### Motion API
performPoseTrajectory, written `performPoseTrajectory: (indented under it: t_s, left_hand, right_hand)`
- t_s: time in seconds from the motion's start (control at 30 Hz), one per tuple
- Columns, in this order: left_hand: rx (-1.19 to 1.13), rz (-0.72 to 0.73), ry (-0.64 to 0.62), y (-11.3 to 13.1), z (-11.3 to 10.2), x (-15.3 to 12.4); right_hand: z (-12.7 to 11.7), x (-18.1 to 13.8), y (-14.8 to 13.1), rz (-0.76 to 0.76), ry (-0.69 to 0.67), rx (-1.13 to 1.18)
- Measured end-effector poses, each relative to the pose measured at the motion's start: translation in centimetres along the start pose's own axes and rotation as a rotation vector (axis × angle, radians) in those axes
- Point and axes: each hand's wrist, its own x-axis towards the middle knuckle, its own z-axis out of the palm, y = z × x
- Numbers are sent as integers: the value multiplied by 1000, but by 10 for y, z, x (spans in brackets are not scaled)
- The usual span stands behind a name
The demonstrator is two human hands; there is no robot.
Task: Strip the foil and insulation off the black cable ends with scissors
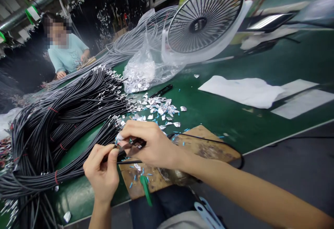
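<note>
Close together over the front of the bench, my two hands meet at the end of a black cable [130, 162]. My left hand [103, 166] is closed, pinching the cable near its end, where thin coloured wires show. In my right hand [150, 144], fingers curled, is a dark cutting tool [137, 145] with a metal part beside the wires; its exact kind is partly hidden. White material covers a fingertip of that hand. Beneath lies a worn wooden board [206, 144] with blue bits scattered over it. Bundles of black cables [78, 117], tied with red, lie to the left.
Foil scraps [167, 109] and a black-handled tool [162, 90] lie ahead, near a clear plastic bag [139, 76]. A white fan [203, 20] stands behind. White sheets [240, 90] lie right. A green strip [145, 189] overhangs the board. Another person [66, 51] sits across, far left.
</note>
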Motion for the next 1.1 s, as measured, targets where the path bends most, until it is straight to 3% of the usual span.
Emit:
performPoseTrajectory:
  t_s: [0.13, 0.2, 0.5, 0.63, 0.87, 1.1]
  left_hand:
    - [-48, 45, 68, -2, 1, 1]
    - [-68, 70, 119, -3, 2, 1]
    - [-19, 113, 218, -3, 4, 1]
    - [-2, 134, 284, -4, 1, 1]
    - [58, 175, 341, -6, -1, -3]
    - [25, 253, 355, -3, -1, 0]
  right_hand:
    - [-2, 6, -2, 473, -206, 446]
    - [-1, 7, -2, 568, -283, 559]
    - [0, 3, -8, 331, -132, 378]
    - [-2, 3, -9, 312, -85, 197]
    - [-4, 0, -11, 138, -106, 28]
    - [-2, 1, -11, 118, -130, 52]
